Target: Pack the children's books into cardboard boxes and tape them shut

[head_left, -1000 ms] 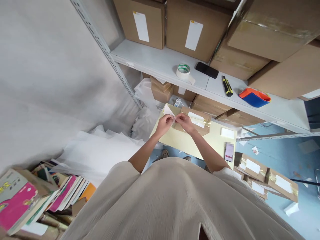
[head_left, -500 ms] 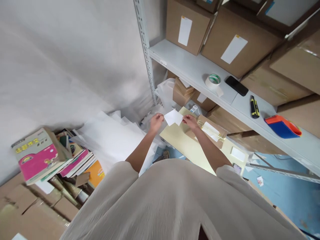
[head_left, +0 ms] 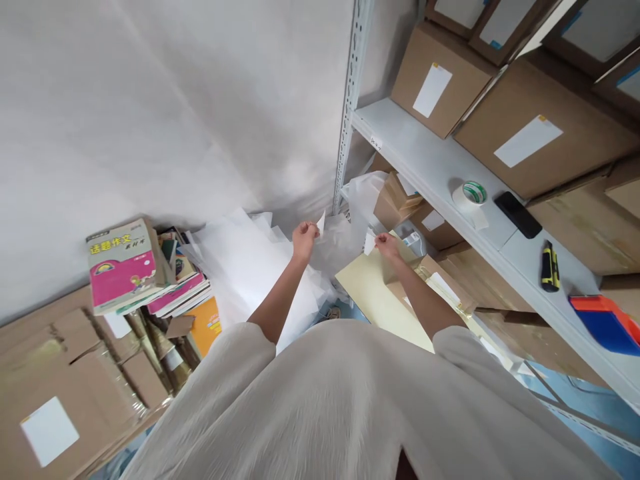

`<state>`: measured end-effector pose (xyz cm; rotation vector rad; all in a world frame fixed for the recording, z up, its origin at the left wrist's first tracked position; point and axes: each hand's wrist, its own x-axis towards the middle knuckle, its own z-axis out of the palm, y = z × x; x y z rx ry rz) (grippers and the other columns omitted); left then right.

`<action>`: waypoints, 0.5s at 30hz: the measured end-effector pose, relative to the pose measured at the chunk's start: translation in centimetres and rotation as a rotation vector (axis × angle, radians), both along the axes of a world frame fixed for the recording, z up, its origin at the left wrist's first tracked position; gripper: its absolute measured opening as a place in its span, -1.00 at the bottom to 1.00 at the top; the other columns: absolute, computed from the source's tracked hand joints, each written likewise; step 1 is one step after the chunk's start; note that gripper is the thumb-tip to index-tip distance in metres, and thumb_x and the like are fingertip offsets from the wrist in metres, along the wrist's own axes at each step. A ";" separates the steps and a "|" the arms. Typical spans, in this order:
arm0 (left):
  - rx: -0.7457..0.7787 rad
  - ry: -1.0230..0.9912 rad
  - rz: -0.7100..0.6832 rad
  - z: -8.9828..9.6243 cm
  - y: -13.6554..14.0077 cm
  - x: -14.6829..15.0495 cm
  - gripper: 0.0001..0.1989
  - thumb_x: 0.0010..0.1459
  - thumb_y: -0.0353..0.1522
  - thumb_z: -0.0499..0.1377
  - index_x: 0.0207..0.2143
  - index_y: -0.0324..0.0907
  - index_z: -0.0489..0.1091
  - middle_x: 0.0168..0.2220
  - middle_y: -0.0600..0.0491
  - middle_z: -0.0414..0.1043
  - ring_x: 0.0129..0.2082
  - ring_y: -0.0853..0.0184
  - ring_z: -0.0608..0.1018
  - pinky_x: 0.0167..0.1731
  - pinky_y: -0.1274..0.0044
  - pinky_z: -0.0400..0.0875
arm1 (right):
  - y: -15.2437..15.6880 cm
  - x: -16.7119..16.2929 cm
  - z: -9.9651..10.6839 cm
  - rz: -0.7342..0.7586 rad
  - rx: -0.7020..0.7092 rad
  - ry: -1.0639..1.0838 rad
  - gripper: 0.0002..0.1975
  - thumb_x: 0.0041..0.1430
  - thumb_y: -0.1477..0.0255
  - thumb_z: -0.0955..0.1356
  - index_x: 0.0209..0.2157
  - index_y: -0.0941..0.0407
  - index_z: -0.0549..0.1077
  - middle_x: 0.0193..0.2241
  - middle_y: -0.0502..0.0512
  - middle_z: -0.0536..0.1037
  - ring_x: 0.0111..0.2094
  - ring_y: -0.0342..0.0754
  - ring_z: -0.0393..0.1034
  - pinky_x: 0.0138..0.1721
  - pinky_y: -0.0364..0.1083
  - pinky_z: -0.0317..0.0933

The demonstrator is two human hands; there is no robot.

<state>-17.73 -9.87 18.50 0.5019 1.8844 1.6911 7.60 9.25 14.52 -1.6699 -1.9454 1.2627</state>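
Note:
Pinched in the fingers of my left hand (head_left: 303, 241) is a small white paper piece (head_left: 321, 223), seen nearly edge-on. My right hand (head_left: 387, 245) grips another white paper piece (head_left: 370, 241) by its edge. A gap lies between the two pieces; whether they were torn or peeled apart I cannot tell. Under my right hand is a pale yellow board (head_left: 357, 277), with a cardboard box at its right. Large translucent white sheets (head_left: 250, 267) lie below and left of my left hand.
A grey shelf (head_left: 400, 143) at right carries cardboard boxes (head_left: 443, 80), a tape roll (head_left: 473, 193), a black phone (head_left: 518, 215), a yellow-black cutter (head_left: 549, 267) and a blue-orange object (head_left: 605, 323). Stacked books (head_left: 123, 267) sit on cartons at left, beside the wall (head_left: 200, 100).
The single white shape held between both hands is now two separate pieces, one per hand. My hands have moved apart, and the view has turned left.

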 end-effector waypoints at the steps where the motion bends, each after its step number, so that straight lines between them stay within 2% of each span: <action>1: -0.002 -0.018 0.017 0.0 0.0 0.0 -0.85 0.21 -0.24 0.19 -0.42 -0.05 0.39 -0.42 0.07 0.48 -0.35 0.28 0.57 -0.15 0.40 0.59 | 0.0 -0.5 0.0 0.029 0.009 -0.001 -0.93 0.12 0.34 0.39 -0.41 0.00 0.48 -0.50 -0.07 0.55 -0.35 0.00 0.55 -0.12 -0.04 0.49; 3: -0.008 -0.070 0.039 -0.1 -0.1 0.3 -0.86 0.19 -0.24 0.23 -0.41 -0.06 0.42 -0.39 0.06 0.52 -0.31 0.26 0.61 -0.12 0.39 0.61 | -0.1 -1.5 0.1 0.083 0.015 -0.005 -0.93 0.11 0.33 0.38 -0.42 -0.01 0.48 -0.50 -0.08 0.54 -0.33 0.01 0.55 -0.07 -0.02 0.49; 6: -0.011 -0.071 -0.016 -0.2 0.1 1.1 -0.84 0.21 -0.22 0.27 -0.39 -0.07 0.45 -0.36 0.04 0.55 -0.25 0.22 0.65 -0.08 0.37 0.63 | -0.4 -3.2 0.8 0.147 0.032 0.038 -0.95 0.11 0.34 0.40 -0.40 -0.01 0.50 -0.43 -0.05 0.59 -0.25 0.01 0.57 0.03 -0.02 0.48; 9: -0.014 -0.066 -0.061 -0.5 0.6 2.3 -0.84 0.21 -0.22 0.27 -0.39 -0.06 0.46 -0.35 0.05 0.56 -0.26 0.22 0.66 -0.07 0.35 0.63 | -1.0 -4.4 1.9 0.192 0.046 0.152 -0.86 0.13 0.35 0.44 -0.24 0.02 0.61 -0.19 0.07 0.71 -0.13 0.01 0.61 0.16 0.01 0.45; 12: -0.019 -0.077 -0.107 -0.8 1.4 3.5 -0.88 0.22 -0.26 0.27 -0.39 -0.04 0.48 -0.35 0.06 0.58 -0.26 0.23 0.67 -0.08 0.36 0.62 | -1.8 -4.4 3.3 0.193 0.077 0.216 -0.74 0.13 0.29 0.51 -0.13 0.02 0.66 0.04 0.20 0.71 -0.06 0.07 0.62 0.16 0.06 0.48; 15: -0.027 -0.095 -0.168 -0.8 2.6 4.9 -0.89 0.26 -0.34 0.24 -0.37 -0.05 0.47 -0.32 0.05 0.60 -0.24 0.24 0.67 -0.07 0.38 0.59 | -3.0 -3.3 4.8 0.217 0.106 0.296 -0.74 0.18 0.16 0.53 -0.19 0.01 0.66 0.00 0.21 0.71 -0.04 0.10 0.61 0.14 0.09 0.49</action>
